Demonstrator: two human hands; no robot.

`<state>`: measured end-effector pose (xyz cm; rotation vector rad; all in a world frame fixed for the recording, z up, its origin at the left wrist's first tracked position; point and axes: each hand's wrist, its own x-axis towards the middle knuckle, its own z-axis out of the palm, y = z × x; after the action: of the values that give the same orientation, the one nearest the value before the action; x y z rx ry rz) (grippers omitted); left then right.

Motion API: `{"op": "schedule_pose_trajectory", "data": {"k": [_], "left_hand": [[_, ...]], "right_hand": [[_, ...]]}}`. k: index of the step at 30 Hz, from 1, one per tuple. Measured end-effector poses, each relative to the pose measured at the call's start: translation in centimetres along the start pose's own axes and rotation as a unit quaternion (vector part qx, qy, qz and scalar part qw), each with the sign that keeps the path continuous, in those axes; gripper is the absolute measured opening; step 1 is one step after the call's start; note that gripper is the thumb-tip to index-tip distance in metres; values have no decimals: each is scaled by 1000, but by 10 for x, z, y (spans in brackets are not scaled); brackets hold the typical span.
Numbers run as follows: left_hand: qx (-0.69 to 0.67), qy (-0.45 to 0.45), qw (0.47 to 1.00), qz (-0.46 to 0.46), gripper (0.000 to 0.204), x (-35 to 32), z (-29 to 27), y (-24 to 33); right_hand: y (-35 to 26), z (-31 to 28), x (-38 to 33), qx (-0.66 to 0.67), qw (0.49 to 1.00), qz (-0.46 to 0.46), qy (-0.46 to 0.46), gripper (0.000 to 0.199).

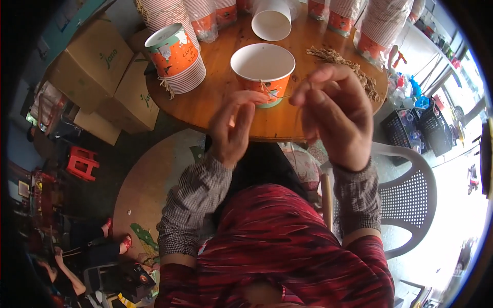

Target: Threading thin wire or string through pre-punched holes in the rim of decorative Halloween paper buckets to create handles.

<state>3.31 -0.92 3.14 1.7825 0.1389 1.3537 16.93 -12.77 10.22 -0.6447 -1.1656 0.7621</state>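
Note:
A paper bucket [263,64] with a white inside and an orange printed wall stands upright near the table's front edge. A thin straw-coloured strand of twine [280,97] runs across its front, between my two hands. My left hand [233,126] is closed at the bucket's left front, its fingertips on the strand close to the wall. To the right of the bucket, my right hand [336,115] is raised and pinches the strand's other end; its fingers are slightly blurred. A bundle of the same twine [354,72] lies beyond my right hand.
Nested bucket stacks [179,66] stand at the table's left, with wrapped stacks [380,31] at the back right. A white bucket [272,23] lies on its side behind. Cardboard boxes [92,61] are left of the round wooden table [215,77]; a grey plastic chair [421,190] is at right.

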Motion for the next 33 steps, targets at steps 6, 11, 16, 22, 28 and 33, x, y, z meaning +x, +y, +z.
{"op": "schedule_pose_trajectory", "data": {"k": [6,11,16,22,28,33], "left_hand": [[-273,-90,922,-258,29,-49,-2,45],[-84,-56,972,-211,20,-88,-36,43],[189,-110,971,-100,6,-90,-42,59],[174,-101,979,-39,6,-94,-53,56],[196,-62,978,-21,6,-83,-67,68],[183,-60,981,-10,7,-83,-71,67]], "right_hand": [[17,11,-18,-15,999,10,51,13],[45,-7,-50,-58,989,120,61,11],[84,4,-86,-352,930,106,23,17],[80,53,-90,-30,951,303,-61,31],[97,59,-93,-114,957,257,-72,22],[99,64,-87,-168,946,268,-70,13]]}}
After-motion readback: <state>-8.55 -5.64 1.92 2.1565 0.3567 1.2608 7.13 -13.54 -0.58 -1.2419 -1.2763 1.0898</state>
